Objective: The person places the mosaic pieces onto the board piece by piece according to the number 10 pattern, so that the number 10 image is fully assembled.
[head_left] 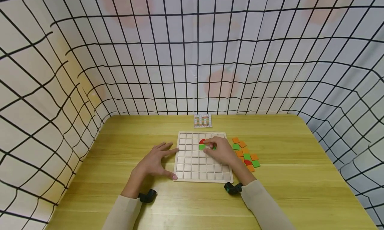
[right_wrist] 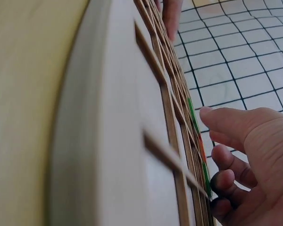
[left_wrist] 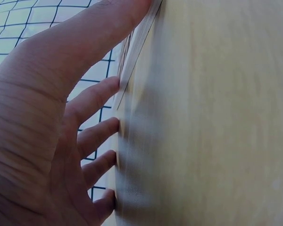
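A pale wooden grid board lies on the table. My left hand spreads its fingers at the board's left side, its thumb at the near left corner and index fingertip against the edge. In the left wrist view the thumb reaches the board's edge. My right hand is over the board with bent fingers. Its index fingertip touches a red tile with a curved shape; its thumb lies apart, beside a green tile. Another green tile shows partly under that hand. No held piece is visible.
Loose orange tiles, green tiles and a red piece lie right of the board. A small patterned card is behind it. Black-grid white sheeting encloses the table at the back and sides.
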The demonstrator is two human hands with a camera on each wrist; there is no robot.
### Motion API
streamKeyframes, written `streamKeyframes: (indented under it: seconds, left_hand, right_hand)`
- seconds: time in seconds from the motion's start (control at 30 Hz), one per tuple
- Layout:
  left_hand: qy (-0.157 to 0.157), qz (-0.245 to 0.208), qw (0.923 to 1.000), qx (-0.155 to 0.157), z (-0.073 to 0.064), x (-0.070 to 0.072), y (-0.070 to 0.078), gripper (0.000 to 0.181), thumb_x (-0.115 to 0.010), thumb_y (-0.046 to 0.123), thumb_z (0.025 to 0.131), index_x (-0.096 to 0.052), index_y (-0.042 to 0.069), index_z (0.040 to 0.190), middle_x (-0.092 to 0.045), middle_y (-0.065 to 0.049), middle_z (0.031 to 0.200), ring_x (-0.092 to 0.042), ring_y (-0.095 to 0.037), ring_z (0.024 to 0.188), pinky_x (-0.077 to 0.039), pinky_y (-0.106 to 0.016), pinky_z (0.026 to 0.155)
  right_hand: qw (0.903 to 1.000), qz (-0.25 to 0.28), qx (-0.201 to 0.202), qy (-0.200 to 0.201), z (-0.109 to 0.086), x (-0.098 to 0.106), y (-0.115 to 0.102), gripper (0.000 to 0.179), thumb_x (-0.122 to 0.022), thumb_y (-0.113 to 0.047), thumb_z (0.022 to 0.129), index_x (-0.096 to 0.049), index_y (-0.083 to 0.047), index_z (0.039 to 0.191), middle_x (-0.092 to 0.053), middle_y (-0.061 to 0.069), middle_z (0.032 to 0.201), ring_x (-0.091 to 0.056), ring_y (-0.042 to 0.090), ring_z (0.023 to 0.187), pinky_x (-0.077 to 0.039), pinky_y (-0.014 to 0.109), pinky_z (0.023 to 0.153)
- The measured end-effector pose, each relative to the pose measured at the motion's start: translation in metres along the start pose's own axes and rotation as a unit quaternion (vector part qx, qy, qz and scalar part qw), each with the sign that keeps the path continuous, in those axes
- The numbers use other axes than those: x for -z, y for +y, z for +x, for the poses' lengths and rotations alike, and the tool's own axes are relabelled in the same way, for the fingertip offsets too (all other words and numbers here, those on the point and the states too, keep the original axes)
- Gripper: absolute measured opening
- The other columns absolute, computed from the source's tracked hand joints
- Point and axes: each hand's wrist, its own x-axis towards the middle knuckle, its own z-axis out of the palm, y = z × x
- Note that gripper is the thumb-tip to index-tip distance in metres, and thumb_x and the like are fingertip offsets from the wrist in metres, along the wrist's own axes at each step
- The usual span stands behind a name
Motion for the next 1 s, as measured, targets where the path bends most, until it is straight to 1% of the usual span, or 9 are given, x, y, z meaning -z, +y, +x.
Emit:
streamKeyframes:
  seconds: [0.13,0.2,0.33,0.47,0.63,0.73,0.83,1.0]
  left_hand:
    - [-0.003,-0.001,1.0,0.001,0.0,0.001,0.001,0.111,-0.087,0.075,0.059,-0.05,0.03,0.154,-0.032,-0.011,0.169,-0.021,-0.045,0.157,-0.025,-0.073,0.119]
    - [-0.002,-0.001,1.0,0.0,-0.001,0.002,0.001,0.111,-0.087,0.075,0.059,-0.05,0.03,0.154,-0.032,-0.011,0.169,-0.022,-0.045,0.156,-0.025,-0.074,0.119]
    - [0.001,-0.004,1.0,0.002,-0.002,0.002,0.0,0.112,-0.088,0.074,0.058,-0.051,0.029,0.154,-0.033,-0.011,0.168,-0.022,-0.046,0.156,-0.026,-0.074,0.118]
    - [0.005,-0.003,1.0,0.004,-0.003,0.002,-0.002,0.112,-0.088,0.075,0.058,-0.051,0.029,0.153,-0.033,-0.011,0.168,-0.022,-0.046,0.156,-0.026,-0.075,0.117]
    - [0.003,-0.001,1.0,0.0,-0.003,0.002,-0.001,0.111,-0.087,0.075,0.058,-0.051,0.03,0.153,-0.033,-0.011,0.168,-0.023,-0.046,0.156,-0.026,-0.074,0.118]
    - [-0.001,0.001,1.0,-0.001,-0.002,0.002,0.0,0.111,-0.086,0.076,0.059,-0.051,0.03,0.154,-0.033,-0.011,0.168,-0.023,-0.046,0.156,-0.026,-0.074,0.118]
    - [-0.002,0.002,1.0,-0.002,-0.002,0.001,0.0,0.111,-0.086,0.076,0.059,-0.05,0.03,0.154,-0.032,-0.011,0.168,-0.023,-0.046,0.156,-0.027,-0.073,0.118]
    - [0.001,0.001,1.0,-0.002,-0.001,0.0,0.001,0.111,-0.086,0.076,0.059,-0.05,0.03,0.154,-0.033,-0.011,0.168,-0.023,-0.046,0.156,-0.026,-0.074,0.118]
  right_hand:
    - [0.9999,0.01,0.01,0.003,-0.003,0.008,0.007,0.027,-0.076,-0.025,0.095,-0.077,-0.012,0.119,-0.059,-0.001,0.084,-0.039,0.013,0.062,-0.036,0.025,0.059]
    - [0.9999,0.013,0.007,0.006,-0.006,0.014,0.009,0.027,-0.075,-0.024,0.095,-0.077,-0.012,0.119,-0.058,-0.001,0.083,-0.037,0.013,0.06,-0.035,0.025,0.058]
    - [0.9996,0.016,0.002,0.025,-0.013,0.026,0.014,0.025,-0.076,-0.022,0.094,-0.077,-0.009,0.116,-0.056,0.0,0.082,-0.034,0.012,0.057,-0.033,0.024,0.056]
    - [0.999,-0.005,-0.001,0.044,-0.02,0.039,0.02,0.024,-0.078,-0.021,0.093,-0.078,-0.008,0.113,-0.056,0.001,0.08,-0.037,0.014,0.058,-0.033,0.026,0.056]
    - [0.9979,-0.027,-0.02,0.056,-0.031,0.054,0.031,0.026,-0.079,-0.023,0.093,-0.077,-0.008,0.115,-0.058,0.0,0.084,-0.043,0.016,0.066,-0.036,0.027,0.062]
    - [0.9971,-0.04,-0.022,0.06,-0.038,0.063,0.038,0.029,-0.078,-0.023,0.093,-0.076,-0.008,0.118,-0.061,0.001,0.088,-0.046,0.017,0.07,-0.039,0.027,0.064]
    - [0.9964,-0.049,-0.025,0.064,-0.045,0.071,0.045,0.029,-0.078,-0.023,0.093,-0.076,-0.008,0.119,-0.062,0.001,0.088,-0.047,0.017,0.072,-0.04,0.026,0.064]
    - [0.9952,-0.061,-0.032,0.07,-0.055,0.085,0.058,0.025,-0.077,-0.025,0.095,-0.077,-0.01,0.114,-0.061,0.002,0.085,-0.047,0.017,0.071,-0.04,0.026,0.062]
